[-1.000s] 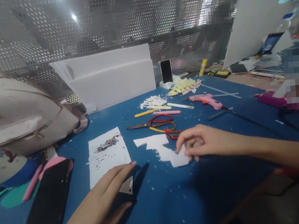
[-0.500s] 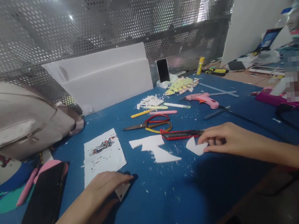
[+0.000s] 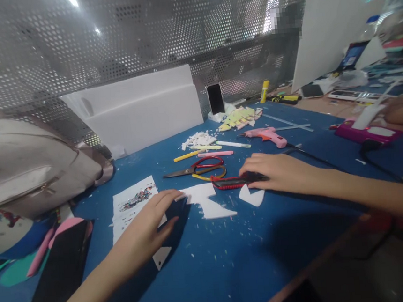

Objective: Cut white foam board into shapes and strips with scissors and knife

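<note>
Taking the utility knife (image 3: pixel 227 183) seems the step: the right hand (image 3: pixel 272 172) arches over it (grasp unclear), next needing a pinch; the left hand (image 3: pixel 147 224), unclenched, is at the foam cutout (image 3: pixel 211 207) left of the knife.

Single head camera, worn at person's eye height or thereabouts; faces forward and down across blue table (image 3: pixel 212 272). Left hand (image 3: pixel 144 224) and right hand (image 3: pixel 276 172) near, mid-frame; perforated screen (image 3: pixel 135 39) farther off, across top. Backpack (image 3: pixel 26 161) cropped by left edge.
</note>
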Demonstrator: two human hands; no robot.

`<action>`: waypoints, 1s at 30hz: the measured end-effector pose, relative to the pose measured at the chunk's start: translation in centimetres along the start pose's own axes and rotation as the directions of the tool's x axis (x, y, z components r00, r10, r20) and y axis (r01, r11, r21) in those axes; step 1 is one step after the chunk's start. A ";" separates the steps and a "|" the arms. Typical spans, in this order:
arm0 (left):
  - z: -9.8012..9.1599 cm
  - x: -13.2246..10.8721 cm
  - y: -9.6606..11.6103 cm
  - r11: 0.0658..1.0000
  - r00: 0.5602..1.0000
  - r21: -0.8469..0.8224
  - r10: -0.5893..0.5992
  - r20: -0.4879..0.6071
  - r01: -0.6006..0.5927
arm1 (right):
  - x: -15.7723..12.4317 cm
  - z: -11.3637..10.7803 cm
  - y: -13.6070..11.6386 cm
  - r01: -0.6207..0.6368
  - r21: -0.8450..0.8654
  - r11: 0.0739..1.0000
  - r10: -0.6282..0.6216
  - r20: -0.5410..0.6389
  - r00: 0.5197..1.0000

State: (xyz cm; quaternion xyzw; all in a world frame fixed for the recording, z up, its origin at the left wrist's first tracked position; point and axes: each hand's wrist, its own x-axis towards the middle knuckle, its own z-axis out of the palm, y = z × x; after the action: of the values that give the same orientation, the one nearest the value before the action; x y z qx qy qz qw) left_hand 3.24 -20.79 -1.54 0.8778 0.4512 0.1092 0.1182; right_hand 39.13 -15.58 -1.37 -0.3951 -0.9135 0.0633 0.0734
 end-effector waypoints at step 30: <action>0.7 -0.3 -0.1 0.994 0.989 -0.099 -0.055 -0.141 0.042 | 0.1 -2.7 -5.2 0.112 0.714 0.692 0.164 -0.306 0.938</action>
State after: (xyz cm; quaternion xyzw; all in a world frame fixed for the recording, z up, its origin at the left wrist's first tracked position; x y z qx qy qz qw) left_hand 3.19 -21.05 -2.25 0.8498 0.4740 0.1905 0.1300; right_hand 35.84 -18.84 2.18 -0.3523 -0.7812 0.3472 0.3809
